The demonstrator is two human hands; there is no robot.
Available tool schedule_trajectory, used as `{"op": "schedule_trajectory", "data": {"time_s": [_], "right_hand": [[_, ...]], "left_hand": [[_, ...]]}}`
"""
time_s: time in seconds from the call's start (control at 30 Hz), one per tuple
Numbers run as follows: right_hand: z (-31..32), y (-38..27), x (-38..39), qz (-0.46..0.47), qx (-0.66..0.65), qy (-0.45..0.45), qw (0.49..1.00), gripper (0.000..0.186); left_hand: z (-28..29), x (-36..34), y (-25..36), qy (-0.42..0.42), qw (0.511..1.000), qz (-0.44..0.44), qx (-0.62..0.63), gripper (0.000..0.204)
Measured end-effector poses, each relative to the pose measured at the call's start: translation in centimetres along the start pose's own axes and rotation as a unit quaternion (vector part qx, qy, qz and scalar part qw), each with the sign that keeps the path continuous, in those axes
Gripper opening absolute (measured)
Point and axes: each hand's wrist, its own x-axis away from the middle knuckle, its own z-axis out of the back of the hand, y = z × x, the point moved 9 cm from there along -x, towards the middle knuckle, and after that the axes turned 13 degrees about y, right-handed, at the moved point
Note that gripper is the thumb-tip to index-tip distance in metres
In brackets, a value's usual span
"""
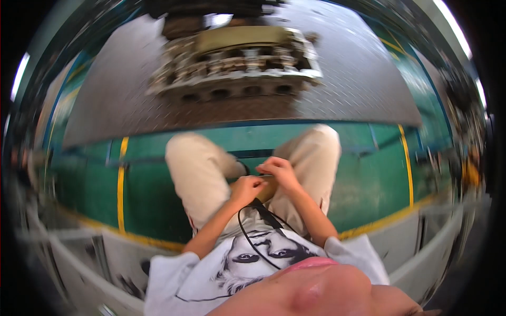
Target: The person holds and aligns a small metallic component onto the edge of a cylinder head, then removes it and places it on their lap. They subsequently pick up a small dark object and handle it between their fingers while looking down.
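Observation:
My left hand [246, 190] is over my lap, fingers curled together at the tips. Slightly farther off and to its right, my right hand [279, 170] bends its fingers inward in a pinch. The hands are close together but apart; anything small between their fingertips is too blurred to make out. A thin black cable [240, 216] loops below them across my shirt. Beyond my knees, an engine cylinder head [253, 66] lies on the metal table [363, 89], with several round ports along its near side. A flat tan piece [240, 38] rests on its far top edge.
Dark blurred objects [211, 10] stand behind the cylinder head at the table's far side. Yellow lines [120, 184] mark the green floor [369, 179] on both sides of my legs. Grey panels [390, 253] curve round behind me.

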Motion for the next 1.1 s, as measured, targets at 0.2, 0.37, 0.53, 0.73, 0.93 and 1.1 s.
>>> {"op": "schedule_trajectory", "data": {"time_s": [0.2,0.37,0.53,0.73,0.93,1.1], "right_hand": [[0.7,0.5,0.4,-0.048,-0.098,0.01,0.994,0.007],[0.3,0.9,0.8,-0.083,-0.13,-0.016,0.988,0.007],[0.4,0.5,0.5,-0.026,-0.112,-0.011,0.993,0.008],[-0.7,-0.2,0.8,-0.024,-0.092,-0.01,0.995,0.008],[-0.7,-0.2,0.7,-0.037,-0.118,-0.026,0.992,0.009],[-0.8,-0.1,0.7,-0.025,-0.11,-0.042,0.993,0.009]], "left_hand": [[-0.7,1.1,0.2,-0.065,0.996,-0.043,0.044,0.023],[-1.7,2.6,-1.9,-0.105,0.992,-0.056,-0.043,0.022],[-0.9,2.4,-2.6,-0.021,1.0,-0.012,0.009,0.027],[0.7,0.0,-1.0,0.029,0.984,0.015,0.174,0.035],[-1.1,0.5,-0.5,-0.029,0.957,0.076,0.28,0.021],[-1.4,1.4,-1.9,-0.035,0.961,0.078,0.263,0.023]]}}
